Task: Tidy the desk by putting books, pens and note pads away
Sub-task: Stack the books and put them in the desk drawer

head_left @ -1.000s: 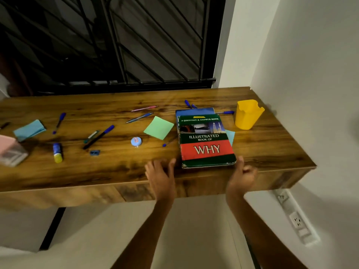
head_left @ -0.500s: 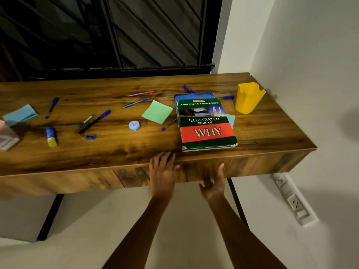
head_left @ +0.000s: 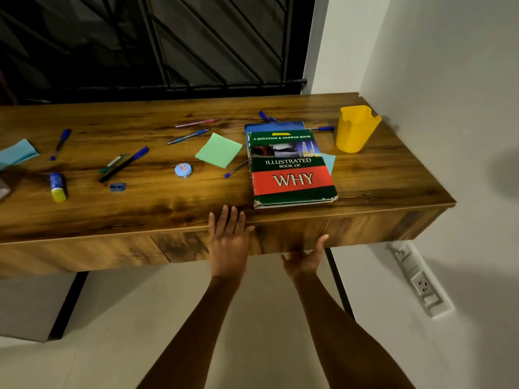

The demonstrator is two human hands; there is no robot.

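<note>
A green and red book titled "Illustrated Book of Why" (head_left: 292, 169) lies near the front right of the wooden desk (head_left: 168, 209), on top of a blue book (head_left: 273, 126). A green note pad (head_left: 218, 150) lies left of it, and several pens (head_left: 188, 136) are scattered over the desk. A yellow pen cup (head_left: 355, 129) stands at the back right. My left hand (head_left: 229, 242) is flat against the desk's front panel, fingers spread over the edge. My right hand (head_left: 304, 259) is at the panel's lower edge, fingers hidden under it, thumb up.
A glue stick (head_left: 58, 187), a blue sharpener (head_left: 118, 187) and a small round tin (head_left: 183, 169) lie on the left half. A light blue note pad (head_left: 16, 153) is at the far left. White wall with a socket strip (head_left: 421, 279) on the right; barred window behind.
My right hand dropped from the desk edge beside the book to the underside of the front panel and moved left. My left hand slid slightly down the front.
</note>
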